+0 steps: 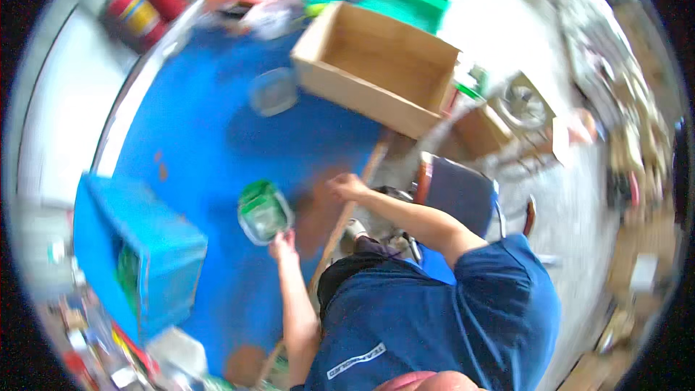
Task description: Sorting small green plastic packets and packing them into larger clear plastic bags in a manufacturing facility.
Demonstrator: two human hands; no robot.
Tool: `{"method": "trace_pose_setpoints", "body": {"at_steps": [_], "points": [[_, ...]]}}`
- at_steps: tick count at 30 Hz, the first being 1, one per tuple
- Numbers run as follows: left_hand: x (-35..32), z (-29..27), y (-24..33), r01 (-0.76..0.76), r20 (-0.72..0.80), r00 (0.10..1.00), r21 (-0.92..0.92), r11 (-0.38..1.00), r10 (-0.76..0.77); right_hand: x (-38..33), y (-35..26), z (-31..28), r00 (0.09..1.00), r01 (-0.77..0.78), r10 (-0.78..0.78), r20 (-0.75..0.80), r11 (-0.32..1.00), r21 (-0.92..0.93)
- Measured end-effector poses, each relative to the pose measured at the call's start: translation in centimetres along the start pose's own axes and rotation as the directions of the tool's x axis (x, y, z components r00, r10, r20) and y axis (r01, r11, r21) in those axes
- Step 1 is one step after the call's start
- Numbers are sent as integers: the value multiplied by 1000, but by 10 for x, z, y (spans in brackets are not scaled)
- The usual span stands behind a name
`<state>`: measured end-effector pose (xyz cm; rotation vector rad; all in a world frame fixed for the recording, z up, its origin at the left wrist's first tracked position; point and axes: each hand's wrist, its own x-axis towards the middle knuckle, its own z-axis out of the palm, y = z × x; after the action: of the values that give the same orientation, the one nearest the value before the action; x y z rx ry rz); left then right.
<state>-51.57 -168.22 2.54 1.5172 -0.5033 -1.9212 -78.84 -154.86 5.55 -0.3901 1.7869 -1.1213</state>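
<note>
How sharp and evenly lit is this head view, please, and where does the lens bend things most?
Head view: soft all over with motion blur; the left hand by the green container and the right hand lack crisp edges. The blue table is brightly lit and saturated. The cardboard box edges bow, and the rim clutter smears.

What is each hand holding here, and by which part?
The left hand grips the near rim of a clear container with green contents. The right hand rests on the blue table, holding nothing.
</note>
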Motion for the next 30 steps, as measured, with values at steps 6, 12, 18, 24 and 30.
{"method": "trace_pose_setpoints", "body": {"at_steps": [6,12,18,24,30], "points": [[-35,42,15,66,6,998,217,974,-69,-29,-12,-46,992,-59,62,-108,998,35],[-68,-23,35,115,-139,986,146,983,-95,-39,-7,-45,992,-77,83,-92,994,72],[-107,-90,50,-54,-120,991,-33,998,50,-20,-38,-12,974,210,-218,-62,972,-109],[-152,-136,157,-430,-475,781,65,901,406,-35,-190,135,757,515,-509,409,851,105],[-144,-134,342,-932,-526,275,59,357,805,-13,-359,320,679,691,-650,339,723,1]]}}
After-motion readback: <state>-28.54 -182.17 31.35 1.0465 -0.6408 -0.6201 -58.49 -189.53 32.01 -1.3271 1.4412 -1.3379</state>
